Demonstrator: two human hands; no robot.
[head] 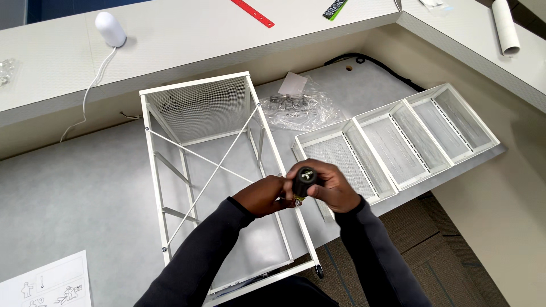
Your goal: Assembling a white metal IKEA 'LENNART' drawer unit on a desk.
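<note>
The right hand (335, 190) is closed around a screwdriver (303, 181) with a black handle and a bit of yellow low down. The handle points up at the camera, so the tip is hidden. The left hand (263, 196) is curled up just beside it, touching the right hand, with its fingers pinched at the spot under the handle. What it pinches is too small to tell.

Both hands are over the right side bar of a white metal frame (153, 170). The frame lies on its side on a grey table (68, 193). It has mesh at the far end and two thin rods that cross in the middle. A small black wheel (319, 272) shows at its near corner.

To the right of the frame lie three white trays (398, 139) in a row, side by side — the nearest one is just beside the hands. Behind the frame sits a clear bag (301, 108) with small metal parts in it.

A sheet with drawings (48, 284) lies at the near left edge of the table. On the higher shelf at the back are a white round gadget (110, 28) with a cord, a red ruler (253, 13) and — far right — a roll of paper (505, 28).
</note>
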